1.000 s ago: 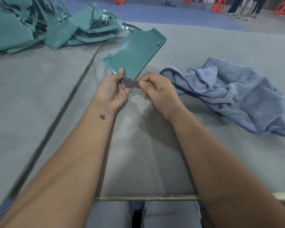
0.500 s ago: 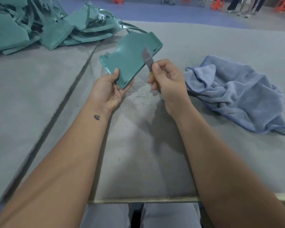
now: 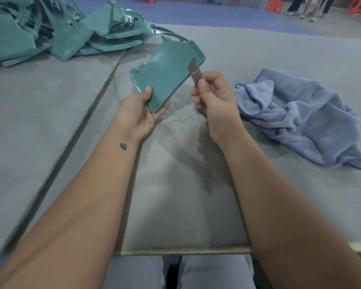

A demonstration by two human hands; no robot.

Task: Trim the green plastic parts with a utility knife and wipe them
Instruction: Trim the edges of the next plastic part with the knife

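1. Left hand: curled round the near corner of a green plastic part, thumb on top, holding it tilted up off the grey table.
2. Right hand: fingers curled tight round a utility knife, handle hidden in the fist.
3. Grey blade: pointing up and away, tip touching the right edge of the held part.
4. Tiny green shavings: lying on the table under both hands.
5. Blue cloth: crumpled on the table, just right of the right hand.
6. Big pile of green parts: at the far left of the table, well apart from both hands.
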